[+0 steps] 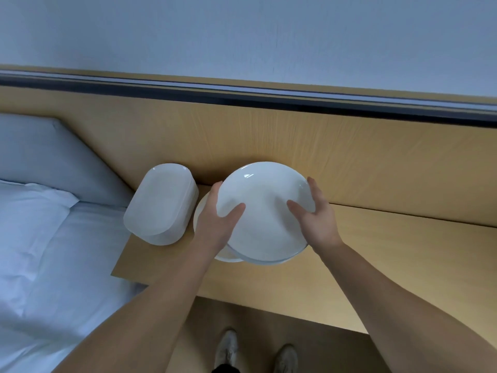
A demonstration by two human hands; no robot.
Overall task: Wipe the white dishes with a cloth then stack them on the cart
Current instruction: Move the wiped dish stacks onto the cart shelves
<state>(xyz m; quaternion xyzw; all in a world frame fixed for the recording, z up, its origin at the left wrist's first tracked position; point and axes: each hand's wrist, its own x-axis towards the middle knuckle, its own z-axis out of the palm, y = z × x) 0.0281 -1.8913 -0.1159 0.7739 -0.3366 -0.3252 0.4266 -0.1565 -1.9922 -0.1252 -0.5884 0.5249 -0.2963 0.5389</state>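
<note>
Both hands grip one glossy round white plate (265, 211), the left hand (217, 224) and right hand (314, 219) clamped on opposite rims, thumbs flat across its smooth face and fingers curled beneath. The plate is held just above a stack of round plates (200, 215) on a pale wood-grain ledge (376, 265). Just beside it stands a stack of oblong dishes (161, 203) with rounded corners; neither stack's number can be counted. To the left lies a bed (67, 265) in white linen with two pillows (27, 211). Two light shoes (227, 348) show below.
</note>
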